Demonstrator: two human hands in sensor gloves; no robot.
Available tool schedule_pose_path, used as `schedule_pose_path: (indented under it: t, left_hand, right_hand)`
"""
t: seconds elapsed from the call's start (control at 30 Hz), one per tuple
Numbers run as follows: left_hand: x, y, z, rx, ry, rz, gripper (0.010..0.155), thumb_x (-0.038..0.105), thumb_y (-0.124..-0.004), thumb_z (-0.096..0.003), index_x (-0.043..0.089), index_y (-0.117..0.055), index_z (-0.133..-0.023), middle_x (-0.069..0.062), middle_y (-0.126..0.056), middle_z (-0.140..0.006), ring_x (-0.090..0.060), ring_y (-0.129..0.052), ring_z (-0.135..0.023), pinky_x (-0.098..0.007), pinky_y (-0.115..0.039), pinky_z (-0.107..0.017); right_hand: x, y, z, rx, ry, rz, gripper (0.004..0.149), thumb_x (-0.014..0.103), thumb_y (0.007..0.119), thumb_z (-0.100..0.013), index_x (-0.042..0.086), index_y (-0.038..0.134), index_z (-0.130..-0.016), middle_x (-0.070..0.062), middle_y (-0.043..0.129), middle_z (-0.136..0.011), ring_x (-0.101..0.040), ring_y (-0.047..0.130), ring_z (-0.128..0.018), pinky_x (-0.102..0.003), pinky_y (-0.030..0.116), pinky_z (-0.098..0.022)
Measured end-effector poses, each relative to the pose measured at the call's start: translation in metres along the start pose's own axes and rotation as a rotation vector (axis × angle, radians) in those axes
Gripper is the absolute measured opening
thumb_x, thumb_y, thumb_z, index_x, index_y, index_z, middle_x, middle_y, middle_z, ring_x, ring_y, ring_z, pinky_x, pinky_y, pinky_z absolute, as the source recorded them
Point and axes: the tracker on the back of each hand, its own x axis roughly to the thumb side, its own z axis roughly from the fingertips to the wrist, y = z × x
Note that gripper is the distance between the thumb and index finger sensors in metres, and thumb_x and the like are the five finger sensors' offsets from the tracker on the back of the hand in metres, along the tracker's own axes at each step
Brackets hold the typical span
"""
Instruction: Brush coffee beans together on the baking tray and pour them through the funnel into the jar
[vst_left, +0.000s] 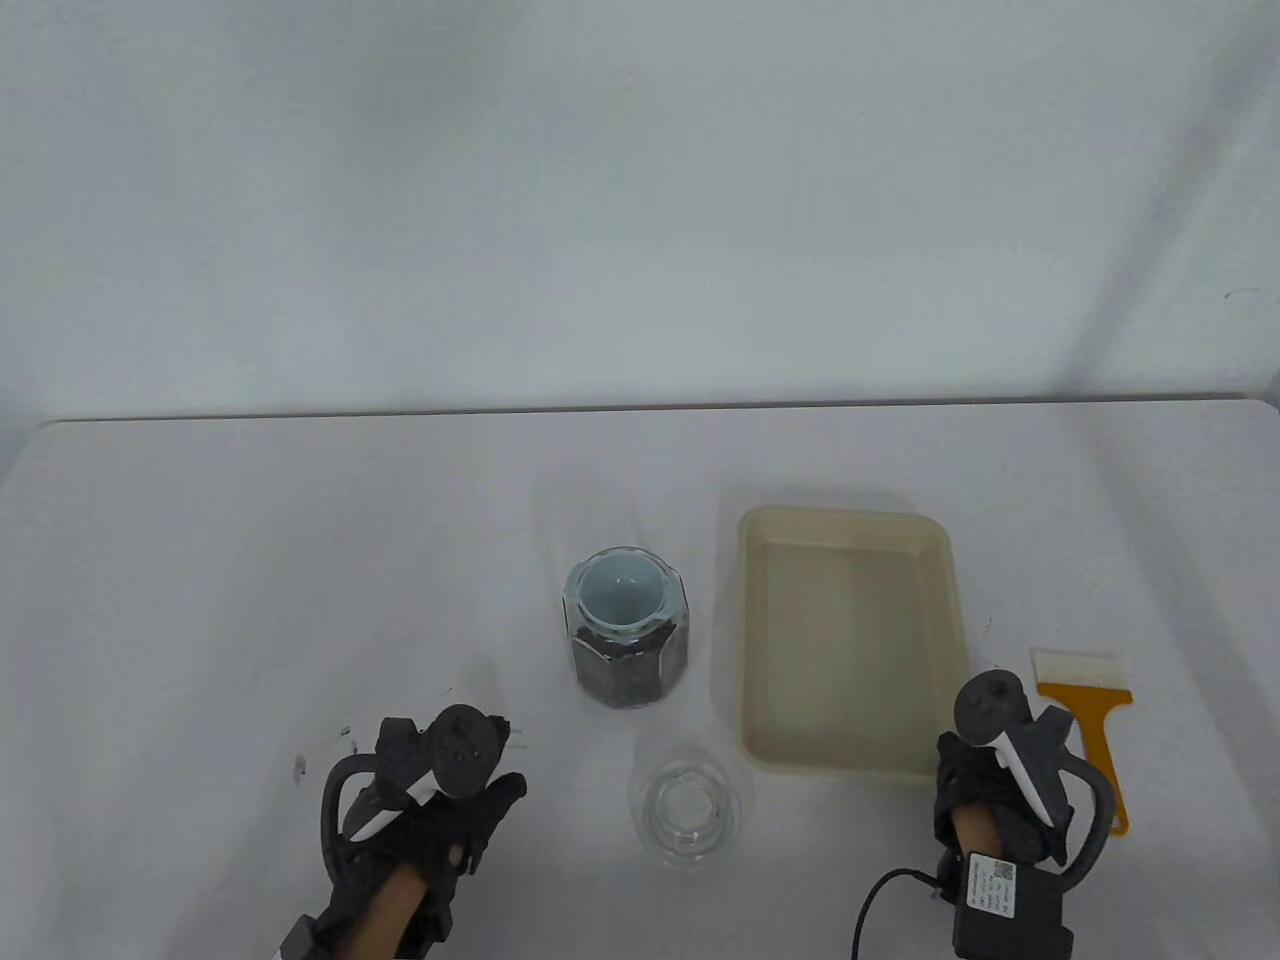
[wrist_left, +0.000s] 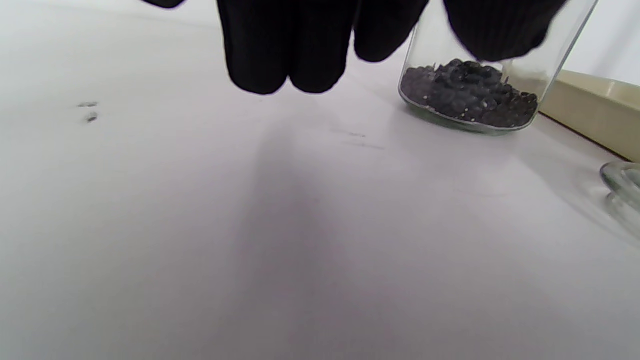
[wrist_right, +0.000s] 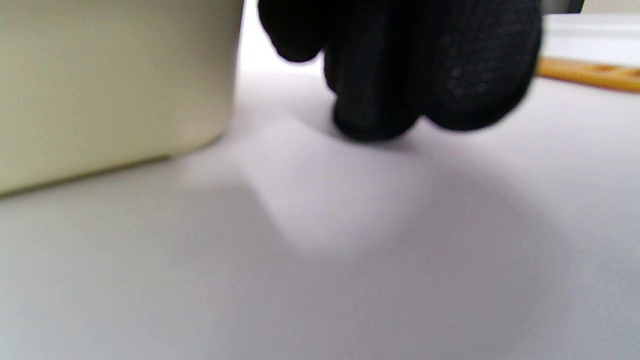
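Observation:
An octagonal glass jar (vst_left: 628, 640) stands mid-table, partly filled with dark coffee beans (wrist_left: 470, 97), and a pale funnel (vst_left: 618, 590) sits in its mouth. To its right lies the cream baking tray (vst_left: 850, 640), with no beans visible in it. The brush (vst_left: 1088, 700), orange-handled with white bristles, lies right of the tray. My left hand (vst_left: 478, 800) hovers near the front edge, left of the jar, its fingers (wrist_left: 285, 50) relaxed and holding nothing. Beside the tray's near right corner my right hand (vst_left: 975, 775) rests on the table, fingers (wrist_right: 400, 70) loosely curled and empty.
A clear glass lid or dish (vst_left: 688, 812) sits in front of the jar, between my hands. A few dark specks (vst_left: 300, 766) mark the table left of my left hand. The table's far edge meets a white wall.

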Motion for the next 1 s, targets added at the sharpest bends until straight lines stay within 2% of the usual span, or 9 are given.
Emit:
schedule_pose_path:
  t: [0.23,0.27,0.4,0.53,0.57,0.6,0.77,0.9,1.0]
  left_hand:
    - [0.000,-0.001,0.000,-0.009,0.003,0.000,0.071,0.062,-0.064,-0.0449,0.030,-0.052,-0.108,-0.005,-0.069,-0.109,-0.032,-0.077,-0.101,-0.070,-0.045,-0.075]
    - [0.000,-0.001,0.000,-0.009,0.004,0.000,0.071,0.062,-0.064,-0.0449,0.030,-0.052,-0.108,-0.005,-0.069,-0.109,-0.032,-0.077,-0.101,-0.070,-0.045,-0.075]
    - [0.000,0.000,0.000,-0.008,0.004,0.002,0.071,0.062,-0.064,-0.0449,0.030,-0.052,-0.108,-0.005,-0.069,-0.109,-0.032,-0.077,-0.101,-0.070,-0.045,-0.075]
    - [0.000,-0.001,0.000,-0.010,0.002,-0.001,0.071,0.062,-0.064,-0.0450,0.030,-0.052,-0.108,-0.005,-0.069,-0.109,-0.032,-0.077,-0.101,-0.070,-0.045,-0.075]
    - [0.000,-0.001,0.000,-0.011,0.002,-0.002,0.071,0.062,-0.064,-0.0449,0.030,-0.052,-0.108,-0.005,-0.069,-0.109,-0.032,-0.077,-0.101,-0.070,-0.045,-0.075]
    - [0.000,-0.001,0.000,-0.011,0.002,-0.002,0.071,0.062,-0.064,-0.0450,0.030,-0.052,-0.108,-0.005,-0.069,-0.109,-0.032,-0.077,-0.101,-0.070,-0.045,-0.075]
    - [0.000,-0.001,-0.001,-0.011,-0.001,-0.002,0.071,0.062,-0.064,-0.0449,0.030,-0.052,-0.108,-0.005,-0.069,-0.109,-0.032,-0.077,-0.101,-0.070,-0.045,-0.075]
    - [-0.001,-0.001,-0.001,-0.013,0.004,0.005,0.071,0.062,-0.064,-0.0450,0.030,-0.052,-0.108,-0.005,-0.069,-0.109,-0.032,-0.077,-0.101,-0.070,-0.045,-0.075]
    - [-0.001,-0.001,-0.001,-0.012,0.005,0.010,0.071,0.062,-0.064,-0.0450,0.030,-0.052,-0.108,-0.005,-0.069,-0.109,-0.032,-0.077,-0.101,-0.070,-0.045,-0.075]
  right_hand:
    - [0.001,-0.004,0.005,0.003,0.013,0.014,0.059,0.045,0.076,-0.048,0.007,0.062,-0.091,-0.026,0.073,-0.091,-0.033,0.096,-0.054,-0.045,0.089,-0.033]
    - [0.001,-0.007,0.006,-0.028,0.011,0.012,0.060,0.046,0.075,-0.048,0.007,0.061,-0.093,-0.026,0.072,-0.091,-0.034,0.096,-0.055,-0.045,0.089,-0.033]
    - [0.008,-0.028,0.017,-0.272,-0.043,0.044,0.062,0.046,0.076,-0.048,0.007,0.060,-0.094,-0.027,0.070,-0.092,-0.035,0.095,-0.056,-0.046,0.089,-0.034]
    - [0.033,-0.048,0.030,-0.370,-0.160,0.002,0.060,0.045,0.075,-0.048,0.008,0.061,-0.094,-0.027,0.068,-0.093,-0.037,0.091,-0.061,-0.048,0.086,-0.039]
    - [0.037,-0.049,0.032,-0.372,-0.174,-0.004,0.059,0.044,0.075,-0.048,0.009,0.061,-0.094,-0.027,0.068,-0.094,-0.038,0.089,-0.065,-0.050,0.084,-0.041]
    - [0.049,-0.054,0.036,-0.367,-0.251,-0.026,0.058,0.043,0.075,-0.048,0.009,0.061,-0.094,-0.027,0.066,-0.095,-0.041,0.086,-0.071,-0.053,0.081,-0.045]
    - [0.123,-0.070,0.061,-0.204,-0.572,-0.090,0.054,0.036,0.072,-0.050,0.017,0.059,-0.099,-0.028,0.047,-0.106,-0.052,0.061,-0.090,-0.065,0.065,-0.056]
    - [0.188,-0.073,0.085,-0.109,-0.812,0.001,0.054,0.032,0.070,-0.050,0.024,0.054,-0.102,-0.027,0.033,-0.110,-0.054,0.045,-0.096,-0.067,0.059,-0.060]
    - [0.231,-0.065,0.099,-0.073,-0.901,0.100,0.056,0.032,0.069,-0.050,0.026,0.051,-0.103,-0.027,0.028,-0.111,-0.054,0.037,-0.098,-0.068,0.056,-0.061]
